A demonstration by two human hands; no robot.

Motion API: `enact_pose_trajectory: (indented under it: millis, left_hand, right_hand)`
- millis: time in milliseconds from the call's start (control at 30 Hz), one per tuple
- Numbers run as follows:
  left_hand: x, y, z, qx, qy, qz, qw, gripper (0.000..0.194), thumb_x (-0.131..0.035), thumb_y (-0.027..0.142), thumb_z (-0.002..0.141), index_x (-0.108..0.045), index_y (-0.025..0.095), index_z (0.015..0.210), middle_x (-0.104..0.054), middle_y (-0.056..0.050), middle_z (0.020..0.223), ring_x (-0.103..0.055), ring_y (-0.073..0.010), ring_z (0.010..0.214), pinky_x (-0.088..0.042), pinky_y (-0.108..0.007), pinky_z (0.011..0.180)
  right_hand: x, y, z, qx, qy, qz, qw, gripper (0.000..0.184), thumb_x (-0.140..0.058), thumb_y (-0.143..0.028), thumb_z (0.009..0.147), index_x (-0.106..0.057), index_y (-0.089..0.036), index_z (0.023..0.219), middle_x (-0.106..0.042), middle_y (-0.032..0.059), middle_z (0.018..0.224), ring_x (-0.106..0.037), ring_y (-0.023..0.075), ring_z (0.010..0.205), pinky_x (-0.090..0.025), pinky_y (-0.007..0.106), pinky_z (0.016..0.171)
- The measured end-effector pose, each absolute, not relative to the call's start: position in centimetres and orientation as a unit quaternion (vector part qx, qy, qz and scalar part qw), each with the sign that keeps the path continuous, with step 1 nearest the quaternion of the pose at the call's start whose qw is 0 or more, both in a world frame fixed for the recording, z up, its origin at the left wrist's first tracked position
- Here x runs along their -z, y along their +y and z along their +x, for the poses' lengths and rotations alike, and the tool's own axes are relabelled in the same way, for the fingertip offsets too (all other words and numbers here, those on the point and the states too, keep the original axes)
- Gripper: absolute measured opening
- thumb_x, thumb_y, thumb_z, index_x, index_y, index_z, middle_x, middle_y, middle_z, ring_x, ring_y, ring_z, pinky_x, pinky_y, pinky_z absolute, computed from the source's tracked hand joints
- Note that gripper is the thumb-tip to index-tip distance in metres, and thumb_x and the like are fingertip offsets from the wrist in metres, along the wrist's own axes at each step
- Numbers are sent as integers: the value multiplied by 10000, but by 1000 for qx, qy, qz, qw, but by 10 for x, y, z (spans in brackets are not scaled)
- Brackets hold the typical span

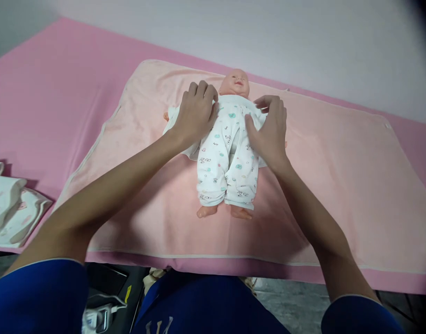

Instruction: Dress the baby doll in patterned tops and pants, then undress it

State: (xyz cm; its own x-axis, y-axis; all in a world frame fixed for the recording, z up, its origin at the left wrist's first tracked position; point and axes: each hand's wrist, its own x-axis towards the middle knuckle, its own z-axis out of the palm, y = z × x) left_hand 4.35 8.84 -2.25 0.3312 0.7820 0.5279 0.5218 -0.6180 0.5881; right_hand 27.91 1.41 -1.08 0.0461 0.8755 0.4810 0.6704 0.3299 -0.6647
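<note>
A baby doll (235,82) lies on its back, head away from me and bare feet toward me. White printed baby pants (216,153) cover its legs and are pulled high over its torso, up near the neck. Beneath them a white top (190,150) shows at the sides. My left hand (197,111) is at the doll's upper side, fingers loosely bent by the pants' waist. On the other side, my right hand (272,132) rests by the waist, thumb and fingers apart. Neither hand visibly pinches the cloth, though some fingertips are hidden.
Under the doll a pale pink blanket (352,185) is spread over a pink padded table (42,93). Folded printed baby clothes (14,208) lie at the left front edge. A wall (303,41) stands behind. Below the edge is a white device with a cable (98,317).
</note>
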Motion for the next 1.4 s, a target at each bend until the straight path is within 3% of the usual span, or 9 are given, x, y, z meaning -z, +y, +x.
enact_pose_trajectory:
  millis: [100, 233, 400, 600, 733, 867, 1033, 1200, 1400]
  left_hand:
    - [19, 16, 16, -340, 401, 846, 81, 242, -470, 443, 1149, -564, 225, 1108, -659, -151, 1194, -565, -344, 1118, -406, -526, 1036]
    - [42, -68, -23, -233, 379, 885, 140, 169, -591, 424, 1044, -558, 258, 1036, -676, -98, 991, -572, -314, 908, -405, -483, 864]
    - [68, -99, -35, -188, 376, 884, 206, 266, -692, 430, 920, -574, 258, 1085, -724, -104, 1113, -601, -337, 1020, -412, -497, 926]
    - [74, -111, -12, -293, 438, 795, 301, 453, -825, 493, 848, -501, 257, 1058, -676, -66, 973, -592, -283, 863, -423, -428, 792]
    - [70, -126, -7, -353, 458, 713, 396, 388, -716, 506, 984, -431, 275, 1113, -663, -16, 1002, -598, -210, 801, -413, -354, 716]
    - [63, -139, -11, -361, 482, 720, 344, 308, -599, 418, 1053, -380, 270, 1211, -666, -25, 1049, -608, -196, 789, -430, -360, 743]
    - [64, -154, -21, -322, 490, 769, 252, 304, -557, 341, 1032, -385, 247, 1264, -676, -52, 1055, -647, -230, 837, -456, -381, 745]
    - [61, -171, -26, -275, 497, 797, 204, 295, -536, 290, 1005, -445, 212, 1274, -652, -43, 967, -610, -241, 784, -456, -412, 753]
    - [57, -185, -28, -249, 494, 823, 129, 182, -511, 243, 994, -497, 211, 1173, -673, -98, 1085, -632, -269, 863, -472, -457, 834]
  right_hand:
    - [-7, -81, 254, -136, -840, -434, 295, 161, -616, -336, 1112, -654, -290, 1262, -730, 93, 1258, -689, 292, 1164, -566, 496, 1017]
    - [19, -154, 245, -30, -902, -399, 162, 168, -632, -205, 1081, -670, -254, 1238, -762, 117, 1323, -684, 335, 1191, -510, 514, 968]
    - [61, -156, 236, 16, -857, -466, 221, 123, -639, -153, 1027, -650, -259, 1087, -798, 80, 1051, -680, 347, 1103, -452, 508, 912]
    - [52, -155, 208, -142, -758, -528, 357, 216, -657, -160, 862, -543, -282, 999, -675, -18, 799, -662, 255, 800, -489, 473, 929]
    - [49, -160, 207, -148, -738, -528, 393, 227, -644, -183, 832, -516, -286, 989, -639, -5, 821, -621, 254, 806, -491, 421, 826]
    - [54, -169, 213, -6, -790, -510, 341, 134, -599, -190, 914, -511, -266, 981, -672, 76, 935, -605, 302, 913, -465, 441, 823]
    - [61, -184, 212, 91, -812, -489, 306, 105, -577, -167, 977, -514, -248, 997, -650, 58, 891, -606, 279, 861, -463, 421, 798]
    - [61, -195, 209, 66, -799, -517, 300, 124, -606, -179, 976, -511, -250, 1013, -665, 45, 887, -626, 266, 841, -481, 405, 803]
    - [61, -205, 204, 23, -792, -543, 278, 137, -645, -237, 992, -518, -246, 1043, -689, 43, 921, -640, 263, 862, -470, 411, 829]
